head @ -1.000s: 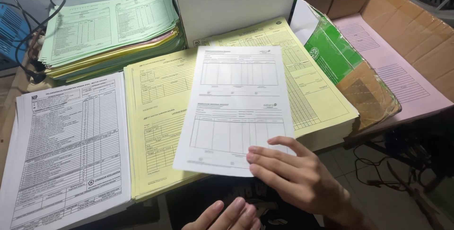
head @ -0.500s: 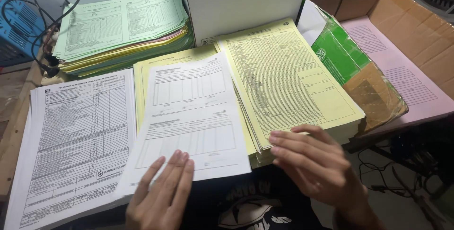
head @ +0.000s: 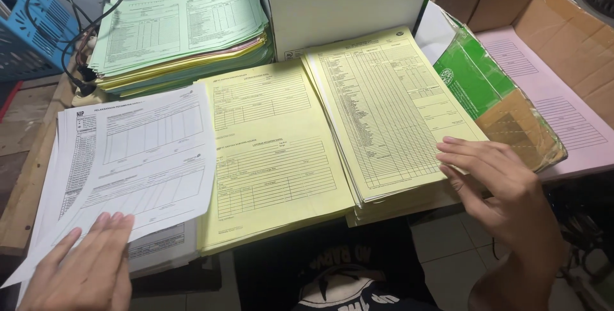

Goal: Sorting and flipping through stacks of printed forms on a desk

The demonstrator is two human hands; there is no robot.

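A loose white printed form (head: 144, 154) lies tilted on top of the white stack (head: 67, 176) at the left. My left hand (head: 80, 266) rests flat on that sheet's near edge, fingers together. Two yellow form stacks sit in the middle: a lower one (head: 275, 157) and a thicker one (head: 390, 106) to its right. My right hand (head: 499, 186) touches the near right corner of the thicker yellow stack with fingers spread, holding nothing.
A pile of green, pink and yellow forms (head: 182, 29) sits at the back left. A white box (head: 348, 4) stands behind the yellow stacks. An open cardboard box (head: 563, 48) with pink forms and green wrapping (head: 476, 80) is at right. Black cables (head: 80, 36) hang at left.
The white sheet slid left from the yellow stacks onto the white stack, carried by my left hand. My right hand moved right to the thicker yellow stack's corner.
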